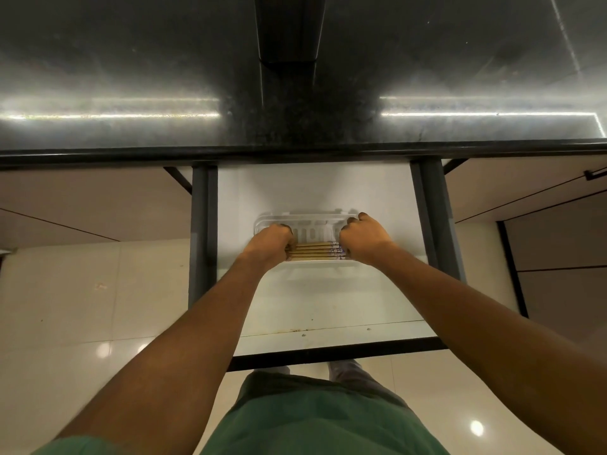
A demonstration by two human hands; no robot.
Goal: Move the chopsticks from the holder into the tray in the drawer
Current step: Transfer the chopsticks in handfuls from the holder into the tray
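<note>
The wooden chopsticks (pixel 314 251) are lying side by side, running left to right, in the near part of the white plastic tray (pixel 305 221), which is sitting on the floor of the open drawer (pixel 315 188). The left hand (pixel 271 243) is curling over their left ends and the right hand (pixel 365 239) is curling over their patterned right ends, so the bundle is spanning the gap between the two fists. Both hands are closing knuckles-up; whether the fingers are actually gripping the chopsticks cannot be told. The black countertop (pixel 131 77) is overhanging the drawer's far end.
</note>
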